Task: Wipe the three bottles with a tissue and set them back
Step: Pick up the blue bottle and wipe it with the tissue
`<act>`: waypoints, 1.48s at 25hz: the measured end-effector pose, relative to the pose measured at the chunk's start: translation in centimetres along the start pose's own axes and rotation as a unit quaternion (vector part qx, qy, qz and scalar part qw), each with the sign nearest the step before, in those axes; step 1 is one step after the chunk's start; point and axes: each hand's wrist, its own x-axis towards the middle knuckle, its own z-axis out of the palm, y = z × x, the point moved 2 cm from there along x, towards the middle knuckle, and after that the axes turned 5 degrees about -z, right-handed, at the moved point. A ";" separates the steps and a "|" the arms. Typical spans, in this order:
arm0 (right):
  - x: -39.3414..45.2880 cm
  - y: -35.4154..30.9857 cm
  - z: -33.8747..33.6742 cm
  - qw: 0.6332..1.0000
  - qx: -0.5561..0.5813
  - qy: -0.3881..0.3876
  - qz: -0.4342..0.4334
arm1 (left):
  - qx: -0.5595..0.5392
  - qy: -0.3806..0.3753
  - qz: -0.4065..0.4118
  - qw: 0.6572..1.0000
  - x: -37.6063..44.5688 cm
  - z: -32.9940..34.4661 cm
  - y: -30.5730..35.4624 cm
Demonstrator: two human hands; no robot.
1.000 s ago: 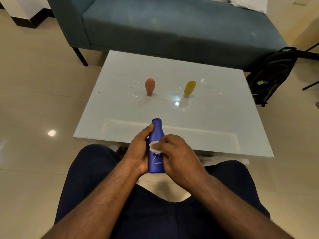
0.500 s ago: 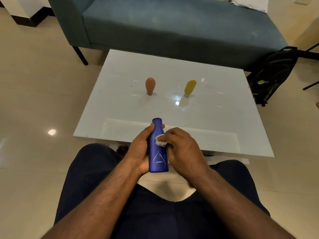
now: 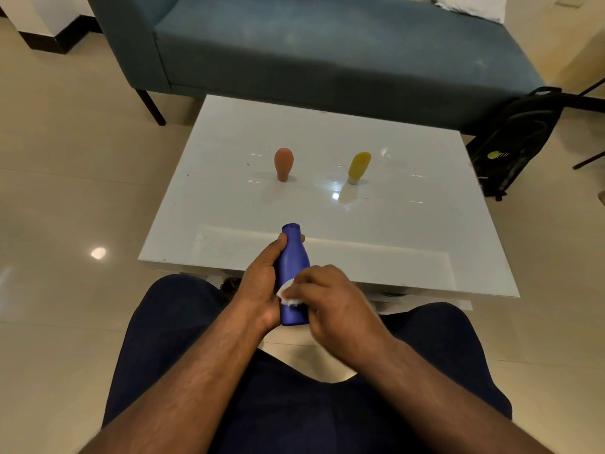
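My left hand (image 3: 262,286) grips a blue bottle (image 3: 293,257) upright over my lap, just in front of the white table's near edge. My right hand (image 3: 330,303) pinches a small white tissue (image 3: 288,294) and presses it against the bottle's lower body. An orange bottle (image 3: 283,163) stands cap down on the white table (image 3: 409,231), left of centre. A yellow bottle (image 3: 358,167) stands cap down to its right, a little tilted.
A teal sofa (image 3: 327,50) runs along the far side of the table. A black backpack (image 3: 514,139) leans on the floor at the right. My knees in dark trousers (image 3: 183,322) sit just under the table's near edge. Glossy tiles surround everything.
My right hand has slid the tissue down the blue bottle from near its shoulder to its lower body. My left hand keeps the same grip.
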 end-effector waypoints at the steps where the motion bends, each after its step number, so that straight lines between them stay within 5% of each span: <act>1: 0.3 0.7 -0.3 0.998 0.010 0.044 0.037 | -0.010 -0.006 -0.005 1.000 0.1 0.0 0.0; 3: 0.6 0.6 -0.4 0.996 0.009 0.063 0.056 | -0.015 -0.004 0.000 1.000 0.2 -0.1 0.0; 6: -0.5 -1.2 0.5 0.999 -0.019 -0.025 -0.027 | 0.004 0.031 0.027 0.999 0.3 -0.4 0.1; 10: 0.3 1.1 -0.2 0.996 0.015 0.070 0.062 | -0.027 0.015 0.005 1.000 0.3 -0.3 0.2; 14: -0.9 -1.3 0.9 1.000 -0.008 -0.014 -0.022 | -0.004 0.043 0.037 0.998 0.5 -0.6 0.2; 18: -0.2 0.8 0.2 0.993 0.034 0.073 0.085 | -0.029 0.025 0.022 0.999 0.5 -0.6 0.3; 21: -1.1 -0.8 0.5 0.999 0.010 0.023 0.019 | -0.033 0.033 0.040 0.998 0.4 -0.6 0.4; 25: -0.8 0.8 -0.1 0.992 0.038 0.072 0.094 | -0.043 0.022 0.036 0.998 0.4 -0.5 0.3; 29: -1.6 -0.4 0.3 0.999 0.012 0.042 0.032 | -0.052 0.027 0.051 0.997 0.7 -0.7 0.4; 32: -1.4 0.8 -0.1 0.990 0.050 0.082 0.104 | -0.068 0.029 0.048 0.996 0.6 -0.6 0.4; 37: -1.4 0.2 -0.1 0.993 0.055 0.055 0.084 | -0.067 0.029 0.050 0.996 0.6 -0.8 0.4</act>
